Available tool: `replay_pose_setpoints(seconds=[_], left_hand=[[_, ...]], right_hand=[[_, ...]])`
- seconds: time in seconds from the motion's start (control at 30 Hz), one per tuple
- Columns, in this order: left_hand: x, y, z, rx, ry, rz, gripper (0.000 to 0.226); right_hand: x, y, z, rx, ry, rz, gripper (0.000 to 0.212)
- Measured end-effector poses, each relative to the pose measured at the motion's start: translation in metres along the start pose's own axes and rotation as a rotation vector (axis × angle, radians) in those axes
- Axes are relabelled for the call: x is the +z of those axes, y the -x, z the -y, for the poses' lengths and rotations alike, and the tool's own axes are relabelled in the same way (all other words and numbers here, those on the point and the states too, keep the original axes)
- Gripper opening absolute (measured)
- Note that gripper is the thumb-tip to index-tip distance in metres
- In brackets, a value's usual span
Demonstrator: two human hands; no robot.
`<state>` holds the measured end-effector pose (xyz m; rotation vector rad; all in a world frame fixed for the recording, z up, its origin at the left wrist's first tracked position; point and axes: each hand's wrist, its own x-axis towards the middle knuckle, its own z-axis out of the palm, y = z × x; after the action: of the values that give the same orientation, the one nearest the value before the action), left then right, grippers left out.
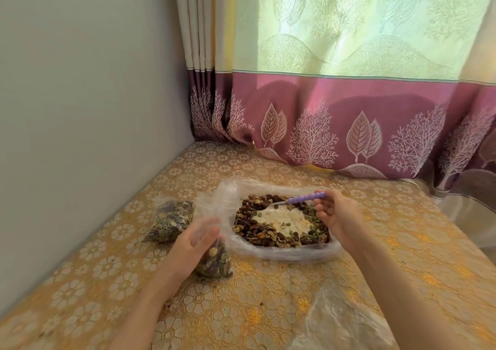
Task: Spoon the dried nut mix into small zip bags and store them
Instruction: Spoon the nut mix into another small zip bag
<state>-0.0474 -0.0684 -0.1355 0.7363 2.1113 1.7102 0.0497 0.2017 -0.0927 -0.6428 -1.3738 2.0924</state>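
A large clear plastic bag (284, 253) lies open on the table with the dried nut mix (263, 235) spread in a ring inside it. My right hand (336, 215) pinches the purple handle of a spoon (306, 198) whose metal tip points left over the mix. My left hand (193, 245) grips a small zip bag (214, 262) partly filled with nut mix, its open top standing up beside the large bag. Two filled small bags (169, 222) lie further left.
The table has a gold floral cloth (268, 309). A grey wall (80, 108) runs along its left side and a purple and cream curtain (349, 124) hangs behind. Crumpled clear plastic (341, 325) lies at the near right.
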Motion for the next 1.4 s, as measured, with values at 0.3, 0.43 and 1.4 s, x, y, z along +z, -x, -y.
replay_pose_setpoints(seconds=[0.3,0.43,1.4], left_hand=[[0.003,0.003,-0.005,0.011,-0.018,0.003,0.091],[0.003,0.005,-0.007,0.014,-0.029,-0.019,0.085],[0.003,0.003,-0.009,0.137,0.148,-0.143,0.039]], right_hand=[[0.028,0.011,0.032,-0.034,-0.139,0.125,0.021],[0.045,0.025,0.034,-0.052,-0.082,0.199,0.021],[-0.001,0.016,0.021,-0.338,0.406,-0.055,0.02]])
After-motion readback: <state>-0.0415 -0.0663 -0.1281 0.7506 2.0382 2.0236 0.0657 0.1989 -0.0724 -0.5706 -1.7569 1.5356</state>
